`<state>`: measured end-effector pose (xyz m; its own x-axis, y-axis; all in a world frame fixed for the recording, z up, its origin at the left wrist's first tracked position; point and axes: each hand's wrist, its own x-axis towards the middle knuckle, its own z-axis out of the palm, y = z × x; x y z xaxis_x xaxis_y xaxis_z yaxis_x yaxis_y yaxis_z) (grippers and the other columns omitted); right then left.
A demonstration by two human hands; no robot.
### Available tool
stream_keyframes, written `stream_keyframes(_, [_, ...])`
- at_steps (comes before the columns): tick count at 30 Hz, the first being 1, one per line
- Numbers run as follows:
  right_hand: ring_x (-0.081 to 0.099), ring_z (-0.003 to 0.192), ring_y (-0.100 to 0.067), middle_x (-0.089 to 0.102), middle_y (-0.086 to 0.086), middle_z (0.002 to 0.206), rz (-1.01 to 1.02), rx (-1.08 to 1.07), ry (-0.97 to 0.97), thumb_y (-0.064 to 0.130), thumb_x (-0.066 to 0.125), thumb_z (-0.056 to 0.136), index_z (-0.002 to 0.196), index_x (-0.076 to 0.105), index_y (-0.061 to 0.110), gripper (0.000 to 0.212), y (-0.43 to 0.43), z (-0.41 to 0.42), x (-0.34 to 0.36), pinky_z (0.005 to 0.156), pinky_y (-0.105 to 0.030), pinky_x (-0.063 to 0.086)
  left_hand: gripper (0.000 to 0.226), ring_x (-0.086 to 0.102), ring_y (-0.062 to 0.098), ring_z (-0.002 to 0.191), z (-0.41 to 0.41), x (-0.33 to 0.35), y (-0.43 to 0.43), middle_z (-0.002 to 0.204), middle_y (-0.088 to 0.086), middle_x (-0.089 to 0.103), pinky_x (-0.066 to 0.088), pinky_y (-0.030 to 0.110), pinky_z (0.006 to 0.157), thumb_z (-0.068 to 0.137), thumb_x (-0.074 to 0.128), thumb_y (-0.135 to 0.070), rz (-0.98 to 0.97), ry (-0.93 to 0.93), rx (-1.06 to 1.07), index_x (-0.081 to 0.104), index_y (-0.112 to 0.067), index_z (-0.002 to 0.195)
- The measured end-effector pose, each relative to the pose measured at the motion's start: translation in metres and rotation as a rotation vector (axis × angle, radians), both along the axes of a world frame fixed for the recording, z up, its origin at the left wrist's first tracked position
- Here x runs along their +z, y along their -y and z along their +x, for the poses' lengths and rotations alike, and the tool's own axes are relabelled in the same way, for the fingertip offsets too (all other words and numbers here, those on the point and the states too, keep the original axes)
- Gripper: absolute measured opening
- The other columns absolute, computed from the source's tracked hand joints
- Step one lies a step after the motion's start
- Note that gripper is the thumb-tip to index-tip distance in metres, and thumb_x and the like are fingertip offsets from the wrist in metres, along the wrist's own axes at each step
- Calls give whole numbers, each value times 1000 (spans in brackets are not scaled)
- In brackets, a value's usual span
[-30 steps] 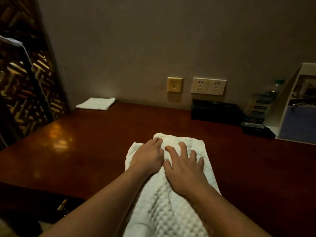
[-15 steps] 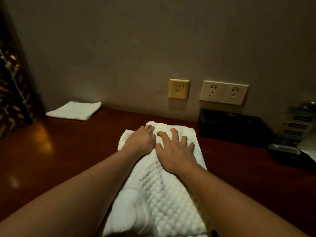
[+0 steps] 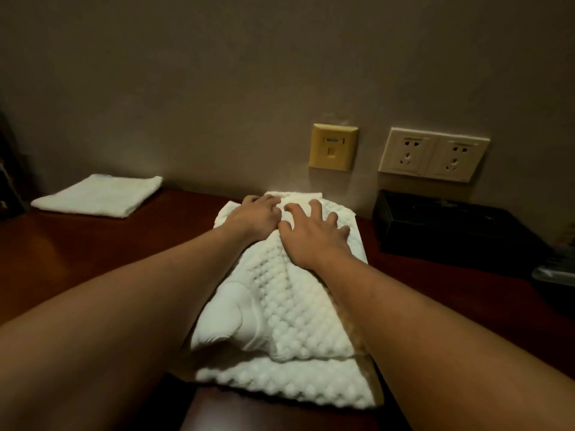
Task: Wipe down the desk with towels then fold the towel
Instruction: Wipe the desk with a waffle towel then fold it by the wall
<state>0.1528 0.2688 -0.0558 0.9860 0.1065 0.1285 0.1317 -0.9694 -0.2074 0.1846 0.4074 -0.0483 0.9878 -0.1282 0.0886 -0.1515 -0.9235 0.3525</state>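
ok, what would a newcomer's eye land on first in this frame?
The bumpy white towel, bright against the dark red desk, runs up the middle; the left hand and right hand rest side by side on its far end. A folded white towel lies far left by the wall. At right are a yellow wall plate and a double socket, the socket above a black box.

Centre of frame: left hand [image 3: 255,217] and right hand [image 3: 314,236], side by side, press a bumpy white towel [image 3: 295,303] onto the desk [image 3: 77,247]; folded towel [image 3: 99,194] upper left.
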Motion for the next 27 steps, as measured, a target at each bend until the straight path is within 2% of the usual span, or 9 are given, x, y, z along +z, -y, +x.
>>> stream_keyframes(2, [28,144,-42,17,-6,166,-3,-9,-12,58,21,103,153,27,44,53,0,-5,1,112,-66,24,48,23,27,151,-9,2,2,167,6,25,16,34,117,110,28,-20,24,-28,-13,35,-11,156])
stream_keyframes(7, [28,143,-43,16,-6,166,-18,-13,-26,58,21,102,153,26,43,54,-12,-41,-1,111,-66,24,48,31,28,149,-40,-5,-17,163,10,32,26,41,121,109,33,-21,-9,-2,-6,37,-10,156])
stream_keyframes(16, [23,148,-44,8,-5,171,-37,-10,-29,61,21,102,155,21,43,56,-34,-163,-1,116,-70,18,50,13,17,156,-163,0,-36,170,3,14,14,31,122,112,22,-23,89,-13,-76,22,-11,161])
stream_keyframes(27, [20,150,-43,4,-4,171,-39,-2,-12,60,18,101,155,16,46,56,-35,-321,-4,117,-68,17,51,13,19,156,-318,-4,-38,170,5,14,17,34,123,112,24,-23,207,76,-92,24,-10,161])
